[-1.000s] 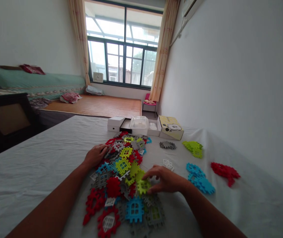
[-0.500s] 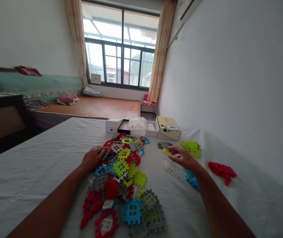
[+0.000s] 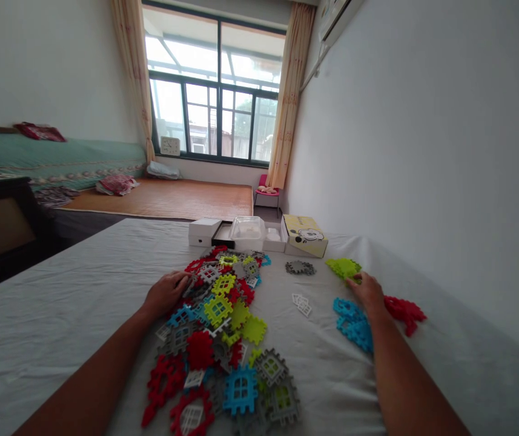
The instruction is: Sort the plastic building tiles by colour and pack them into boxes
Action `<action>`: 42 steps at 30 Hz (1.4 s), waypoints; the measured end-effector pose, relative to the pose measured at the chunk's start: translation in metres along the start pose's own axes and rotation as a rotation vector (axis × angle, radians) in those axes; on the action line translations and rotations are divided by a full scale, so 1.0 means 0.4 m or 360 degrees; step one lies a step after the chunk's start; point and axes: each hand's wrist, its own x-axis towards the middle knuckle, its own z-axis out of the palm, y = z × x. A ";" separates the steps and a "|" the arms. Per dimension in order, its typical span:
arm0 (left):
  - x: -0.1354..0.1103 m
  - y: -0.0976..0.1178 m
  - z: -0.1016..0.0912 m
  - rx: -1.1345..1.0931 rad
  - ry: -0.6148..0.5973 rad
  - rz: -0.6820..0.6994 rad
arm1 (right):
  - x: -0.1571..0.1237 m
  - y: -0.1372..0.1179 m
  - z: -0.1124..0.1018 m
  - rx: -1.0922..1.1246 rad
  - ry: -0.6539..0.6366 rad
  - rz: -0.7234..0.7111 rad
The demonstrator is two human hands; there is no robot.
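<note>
A long heap of interlocking plastic building pieces (image 3: pixel 200 350) in red, blue, grey, yellow-green and white runs down the cloth. At its left edge rests my left hand (image 3: pixel 167 292), fingers stretched over grey pieces and holding nothing I can make out. Off to the right, my right hand (image 3: pixel 367 290) has its fingers closed at the near edge of a yellow-green pile (image 3: pixel 343 267), apparently on a yellow-green piece, mostly hidden. Blue pieces (image 3: pixel 352 326) lie beside the right wrist, and red pieces (image 3: pixel 405 310) lie beyond it. Grey pieces (image 3: pixel 300 267) and white window inserts (image 3: pixel 302 304) form separate small groups.
Along the far table edge stand a white box (image 3: pixel 203 232), a clear plastic container (image 3: pixel 247 230) and a yellow cartoon box (image 3: pixel 305 236). The pale cloth (image 3: pixel 82 290) covers the table. A wall (image 3: pixel 445 181) borders the right side.
My right hand has moved right with a yellow-green piece, from near the grey group to the yellow-green pile. My left hand stays at the heap. The view has shifted slightly.
</note>
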 end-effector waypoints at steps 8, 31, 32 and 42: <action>-0.001 -0.003 0.001 -0.0013 0.0007 0.0002 | -0.014 -0.021 -0.010 -0.0043 -0.0201 0.0141; -0.001 0.001 0.001 -0.0005 0.0003 0.0003 | -0.002 0.003 -0.015 -0.0130 -0.0372 -0.0069; -0.001 0.002 0.000 -0.0009 -0.0004 0.0007 | -0.002 0.000 -0.012 -0.0132 -0.0336 -0.0088; -0.004 0.007 -0.005 -0.0017 -0.0025 0.0002 | -0.013 0.015 -0.025 -0.0147 -0.0160 -0.0147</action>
